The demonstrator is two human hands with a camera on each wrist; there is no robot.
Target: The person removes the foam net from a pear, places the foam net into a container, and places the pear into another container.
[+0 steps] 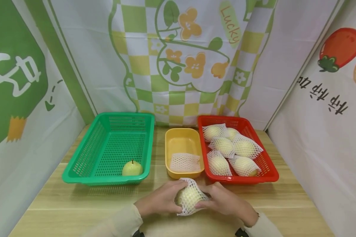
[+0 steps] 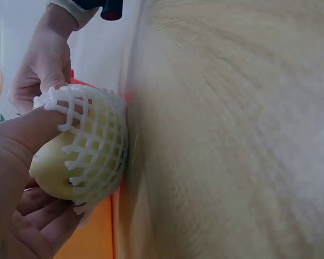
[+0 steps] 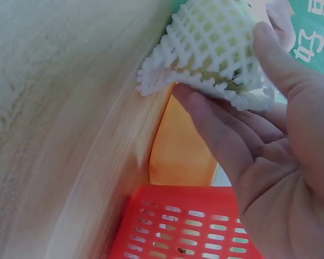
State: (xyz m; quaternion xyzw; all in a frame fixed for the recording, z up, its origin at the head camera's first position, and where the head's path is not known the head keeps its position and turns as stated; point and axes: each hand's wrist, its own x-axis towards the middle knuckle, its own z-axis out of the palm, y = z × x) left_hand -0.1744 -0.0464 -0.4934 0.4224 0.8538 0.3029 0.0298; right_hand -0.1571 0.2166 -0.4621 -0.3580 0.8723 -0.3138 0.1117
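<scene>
A pale yellow pear sits between both hands, partly covered by a white foam net, just over the table's near side. My left hand grips the pear from the left. In the left wrist view, its thumb goes under the net's edge while bare pear skin shows beside it. On the other side, my right hand holds the netted pear between thumb and fingers. The right wrist view shows the net's flared open end near these fingers, with the pear's dark end inside.
A green basket at left has one bare pear in its near corner. The yellow bin in the middle contains flat foam netting. At right, a red basket carries several netted pears. Fabric walls surround the wooden table.
</scene>
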